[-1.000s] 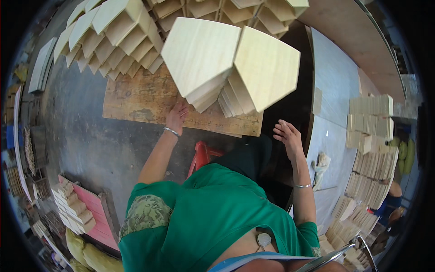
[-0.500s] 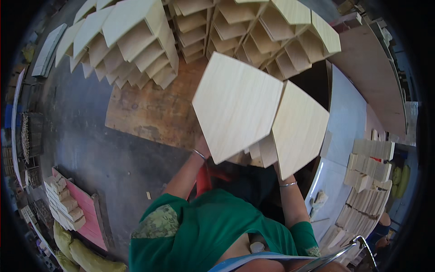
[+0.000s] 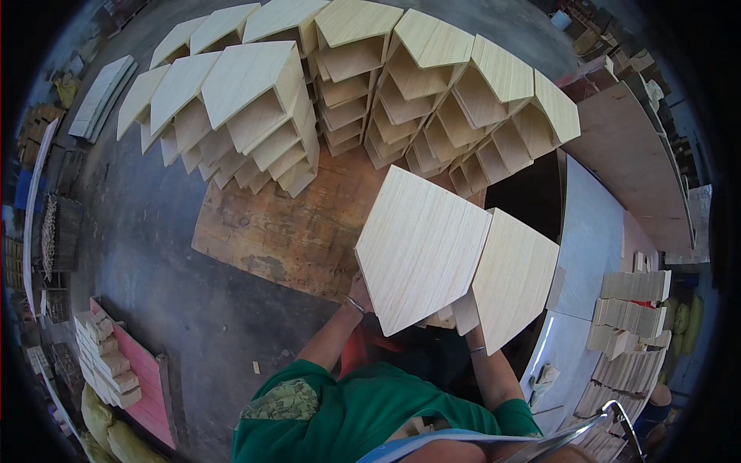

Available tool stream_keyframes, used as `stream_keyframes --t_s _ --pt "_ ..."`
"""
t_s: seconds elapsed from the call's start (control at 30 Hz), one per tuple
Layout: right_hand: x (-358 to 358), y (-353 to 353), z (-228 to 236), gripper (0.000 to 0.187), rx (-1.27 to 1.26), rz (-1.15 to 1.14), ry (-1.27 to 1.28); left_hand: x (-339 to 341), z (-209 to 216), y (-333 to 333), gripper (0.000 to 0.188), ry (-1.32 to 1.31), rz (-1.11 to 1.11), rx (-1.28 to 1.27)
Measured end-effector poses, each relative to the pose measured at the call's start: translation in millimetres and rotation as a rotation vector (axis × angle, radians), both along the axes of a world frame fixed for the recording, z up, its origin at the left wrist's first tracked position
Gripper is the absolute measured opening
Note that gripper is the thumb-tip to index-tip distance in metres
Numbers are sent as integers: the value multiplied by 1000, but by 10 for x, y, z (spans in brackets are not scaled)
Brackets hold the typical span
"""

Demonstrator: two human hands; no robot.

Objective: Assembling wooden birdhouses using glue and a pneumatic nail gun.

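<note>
Two pale wooden boxes with five-sided tops stand side by side in front of me, the left box [image 3: 423,251] and the right box [image 3: 515,278]. Their tops hide most of what is below; a few lower panels show in the notch between them. My left hand [image 3: 361,293] is at the left box's near left side and grips it, fingers mostly tucked behind the panel. Under the near edge of the right box, my right hand [image 3: 474,338] holds on, largely covered by it. Both wrists wear a silver bangle.
Rows of similar stacked wooden boxes [image 3: 355,31] stand beyond, partly over a worn plywood board [image 3: 270,239]. To the right lie a grey-blue panel [image 3: 590,231] and stacked wood pieces [image 3: 629,332]. At the left, wood blocks [image 3: 108,359] rest by a pink board [image 3: 143,378].
My view has tilted so that more of the far stacks shows. The two boxes and both hands sit lower in the picture, with the hands still at the boxes.
</note>
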State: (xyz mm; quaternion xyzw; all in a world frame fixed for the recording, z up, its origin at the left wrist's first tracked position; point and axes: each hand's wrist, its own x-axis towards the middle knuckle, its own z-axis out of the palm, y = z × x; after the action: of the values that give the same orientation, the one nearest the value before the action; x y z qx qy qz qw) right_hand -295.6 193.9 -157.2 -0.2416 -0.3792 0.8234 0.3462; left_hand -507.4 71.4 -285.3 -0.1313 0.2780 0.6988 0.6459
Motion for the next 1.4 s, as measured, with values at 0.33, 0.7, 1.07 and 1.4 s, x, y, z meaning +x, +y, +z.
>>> stream_keyframes --t_s 0.33,0.7,1.07,1.4 --pt "103 -47 96 57 -27 -44 -77 -42 106 107 34 -27 111 13" --pt "-494 299 99 57 -52 -40 -120 -750 280 249 34 -25 301 34" --pt "-1577 924 -33 52 -283 -67 -501 -1622 693 770 36 343 46 78" --pt "-1897 1080 42 64 -282 -42 -484 -1959 457 959 38 409 84 -3"
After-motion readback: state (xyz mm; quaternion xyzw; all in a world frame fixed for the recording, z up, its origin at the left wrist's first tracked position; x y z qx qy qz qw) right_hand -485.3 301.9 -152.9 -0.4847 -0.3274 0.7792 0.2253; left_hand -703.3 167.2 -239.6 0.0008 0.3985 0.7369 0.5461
